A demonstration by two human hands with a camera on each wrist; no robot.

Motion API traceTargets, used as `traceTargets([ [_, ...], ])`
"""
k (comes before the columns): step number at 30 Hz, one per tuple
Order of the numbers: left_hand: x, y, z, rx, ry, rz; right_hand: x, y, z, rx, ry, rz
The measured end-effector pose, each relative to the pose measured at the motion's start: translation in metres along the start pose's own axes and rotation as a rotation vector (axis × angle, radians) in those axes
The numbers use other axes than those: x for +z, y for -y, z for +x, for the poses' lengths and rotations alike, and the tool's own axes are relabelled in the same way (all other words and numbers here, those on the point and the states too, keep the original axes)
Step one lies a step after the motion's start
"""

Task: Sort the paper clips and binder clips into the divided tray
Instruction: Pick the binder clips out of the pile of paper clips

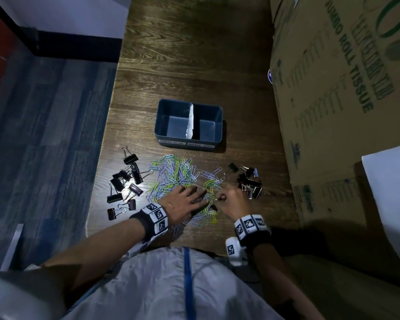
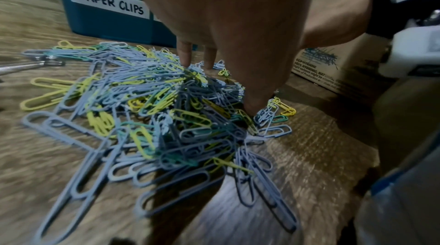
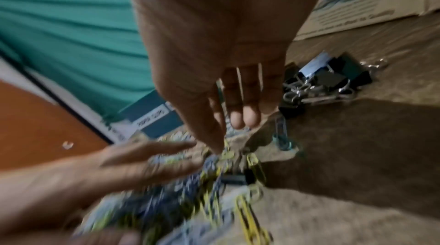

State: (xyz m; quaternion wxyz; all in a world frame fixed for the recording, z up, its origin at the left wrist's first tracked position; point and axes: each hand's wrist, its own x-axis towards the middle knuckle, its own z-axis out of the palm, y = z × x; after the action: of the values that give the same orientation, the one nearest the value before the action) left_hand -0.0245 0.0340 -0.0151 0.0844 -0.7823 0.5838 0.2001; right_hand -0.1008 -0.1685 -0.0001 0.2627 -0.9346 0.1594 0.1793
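Now, starting at my far left, a scatter of black binder clips (image 1: 125,183) is lying on the wooden table (image 1: 194,65), well apart from the tray; just beside them the heap of blue, yellow and green paper clips (image 1: 180,174) is spreading across the middle of the table in front of me; my left hand (image 1: 185,204) is resting palm down on the near part of that heap, fingers spread and fairly straight, fingertips (image 2: 184,61) touching the clips, not curling round any of them as far as the left wrist view is showing; beyond the heap the blue divided tray (image 1: 189,140) is sitting upright, a white divider (image 1: 191,121) splitting it in two, the left compartment labelled PAPER CLIPS, the right label too small for me to read; both compartments are showing only bare floor; to the right of my left hand, my right hand (image 1: 229,199) is hovering at the right edge of the heap, fingers bent downward toward the clips; I cannot tell whether it is pinching anything, since the right wrist view is blurred; just beside it a second cluster of black binder clips (image 1: 249,183) is lying; farthest right a large cardboard box (image 1: 333,112) is standing on the table.
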Motion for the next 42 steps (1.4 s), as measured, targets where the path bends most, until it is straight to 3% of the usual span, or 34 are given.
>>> traceTargets([
  [2,0.000,-0.001,0.004,-0.010,0.043,0.034,0.018,0.001,-0.006,-0.016,0.082,-0.088],
  [9,0.002,0.007,-0.009,-0.164,0.008,-0.013,0.038,-0.001,-0.007,0.005,0.012,-0.136],
  [24,-0.025,0.001,0.024,-0.157,-0.203,-0.140,0.041,0.017,-0.009,0.001,0.091,-0.019],
  [26,-0.034,0.003,0.037,-0.153,-0.170,-0.137,0.039,0.017,-0.009,0.028,0.066,0.036],
  [31,-0.049,0.012,0.072,-0.198,0.092,-0.149,0.040,0.014,-0.012,-0.010,0.039,0.004],
  [35,-0.044,0.018,0.070,-0.122,0.192,-0.125,0.045,0.016,-0.017,-0.020,-0.031,-0.021],
  [42,-0.030,0.034,0.037,-0.208,0.077,-0.017,0.038,0.018,-0.017,-0.007,-0.096,-0.050],
])
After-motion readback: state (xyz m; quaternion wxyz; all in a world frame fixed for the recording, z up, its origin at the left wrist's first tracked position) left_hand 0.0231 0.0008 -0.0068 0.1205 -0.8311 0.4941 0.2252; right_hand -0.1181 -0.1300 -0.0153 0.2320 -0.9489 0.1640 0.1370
